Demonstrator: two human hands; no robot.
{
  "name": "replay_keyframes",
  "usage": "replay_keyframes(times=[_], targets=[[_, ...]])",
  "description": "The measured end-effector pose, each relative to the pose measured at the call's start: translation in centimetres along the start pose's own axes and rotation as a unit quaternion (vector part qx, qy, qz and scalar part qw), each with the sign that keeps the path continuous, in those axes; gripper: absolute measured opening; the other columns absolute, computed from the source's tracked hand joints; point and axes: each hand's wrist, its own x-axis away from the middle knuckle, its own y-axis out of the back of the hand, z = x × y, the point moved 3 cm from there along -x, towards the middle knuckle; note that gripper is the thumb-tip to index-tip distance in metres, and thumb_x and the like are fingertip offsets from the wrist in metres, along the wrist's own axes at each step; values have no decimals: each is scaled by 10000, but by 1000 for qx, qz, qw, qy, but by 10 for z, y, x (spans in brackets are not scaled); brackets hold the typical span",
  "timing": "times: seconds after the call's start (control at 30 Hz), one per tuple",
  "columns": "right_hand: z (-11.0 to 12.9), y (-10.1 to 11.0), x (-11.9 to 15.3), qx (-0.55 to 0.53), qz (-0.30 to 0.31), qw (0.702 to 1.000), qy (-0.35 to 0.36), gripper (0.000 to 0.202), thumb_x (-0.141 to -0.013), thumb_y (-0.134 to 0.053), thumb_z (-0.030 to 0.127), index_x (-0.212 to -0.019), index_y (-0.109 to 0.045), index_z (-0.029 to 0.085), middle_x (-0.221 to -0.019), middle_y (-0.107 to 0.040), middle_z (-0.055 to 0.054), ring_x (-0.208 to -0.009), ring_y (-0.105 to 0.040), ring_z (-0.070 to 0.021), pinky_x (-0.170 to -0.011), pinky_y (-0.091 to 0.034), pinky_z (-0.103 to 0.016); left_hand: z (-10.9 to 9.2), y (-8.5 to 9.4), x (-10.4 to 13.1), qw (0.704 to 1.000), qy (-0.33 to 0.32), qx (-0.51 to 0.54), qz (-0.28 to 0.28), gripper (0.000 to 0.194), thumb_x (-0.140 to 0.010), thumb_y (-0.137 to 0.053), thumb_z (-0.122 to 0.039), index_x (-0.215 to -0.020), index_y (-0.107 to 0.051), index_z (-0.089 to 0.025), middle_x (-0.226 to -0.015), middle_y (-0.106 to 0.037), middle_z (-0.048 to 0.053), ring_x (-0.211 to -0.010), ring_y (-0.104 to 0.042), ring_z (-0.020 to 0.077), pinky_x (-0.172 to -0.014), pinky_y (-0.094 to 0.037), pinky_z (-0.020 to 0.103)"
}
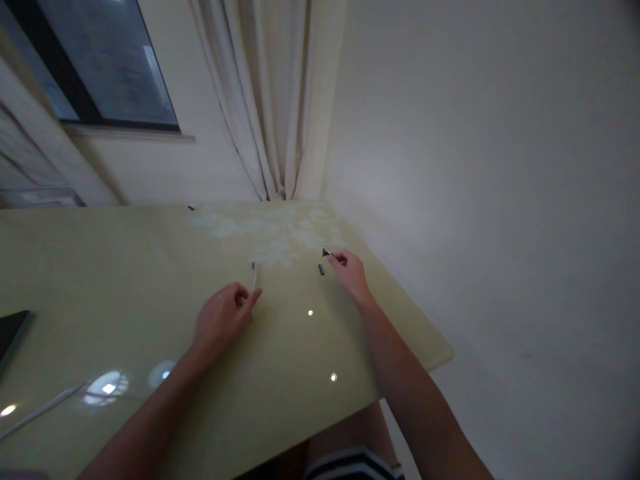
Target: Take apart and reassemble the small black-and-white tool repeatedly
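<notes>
My left hand [227,315] is closed with thumb and fingers around a slim white stick [255,275] with a dark grey tip pointing away from me. It is held low over the glossy table. My right hand [350,270], farther right, pinches a small black T-shaped piece [325,253] with a pale part running back into the fingers. Its exact kind is too small to tell. Just below that piece, a small dark oblong bit [321,269] lies on the table, apart from both hands.
The pale yellow-green table [280,360] ends at a wall [480,220] on the right. A dark flat device [13,333] and a white cable [45,408] lie at left. Another small dark piece [191,208] sits at the back edge, before the curtain [260,100].
</notes>
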Motion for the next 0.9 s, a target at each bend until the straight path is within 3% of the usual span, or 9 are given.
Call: replay_keyframes(times=[0.1,0.2,0.33,0.5,0.57,0.63,0.77,0.83,0.9], targets=[[-21,7,-8,39,-29,999,-21,173,-748,-789,266,-630,-667,230,-607,-610,-38,-616,-575,-212,-600,-393,-326,1,-10,-2,993,-21,-109,28,508,-940,-485,-661,-716,-597,-220,-756,-688,87,-701,-619,250,-631,-355,331],[-32,3,-8,52,-41,997,-27,265,-752,-808,258,-570,-615,244,-561,-562,-29,-609,-567,-216,-580,-369,-320,0,-13,-3,987,-43,-146,43,445,-971,-450,-547,-691,-575,-224,-771,-687,93,-719,-624,259,-642,-334,338],[-34,-4,-7,59,-53,997,-23,351,-750,-839,296,-558,-551,238,-567,-526,-11,-602,-508,-177,-573,-327,-295,5,-10,-1,989,-45,-134,49,341,-962,-442,-426,-715,-565,-226,-777,-686,78,-708,-612,237,-648,-326,327],[-12,-5,-2,35,-96,995,19,391,-802,-805,429,-610,-515,250,-619,-464,7,-614,-410,-166,-572,-282,-285,6,-8,2,997,-40,-62,31,361,-980,-415,-453,-702,-494,-237,-689,-615,34,-632,-548,201,-623,-320,310],[5,-12,7,19,-68,996,55,408,-906,-693,506,-643,-528,241,-643,-476,2,-623,-410,-162,-582,-282,-289,-4,-11,2,998,-63,-9,20,384,-994,-412,-478,-695,-462,-242,-664,-580,13,-624,-529,189,-625,-337,304],[22,-27,19,0,26,997,77,467,-993,-557,555,-662,-550,226,-623,-479,11,-603,-413,-150,-594,-292,-291,-23,-15,0,993,-111,28,8,385,-997,-429,-484,-697,-452,-243,-661,-559,4,-640,-525,187,-645,-358,306],[42,-54,35,-90,169,978,82,439,-984,-553,579,-774,-632,202,-670,-551,21,-640,-487,-138,-615,-349,-266,-67,-30,-17,974,-218,52,3,372,-1022,-434,-466,-750,-525,-231,-736,-602,20,-742,-565,202,-737,-404,324],[39,-55,31,-147,147,977,52,429,-984,-533,567,-781,-626,201,-673,-551,19,-654,-508,-138,-618,-381,-254,-84,-43,-33,971,-235,48,25,401,-1051,-377,-449,-816,-606,-218,-831,-659,48,-837,-606,213,-811,-432,334],[29,-48,21,-203,70,977,-1,437,-987,-501,569,-755,-582,207,-654,-527,21,-629,-501,-133,-593,-394,-244,-92,-57,-51,976,-208,36,43,428,-1062,-344,-427,-912,-677,-203,-933,-700,75,-921,-635,222,-871,-453,341]])
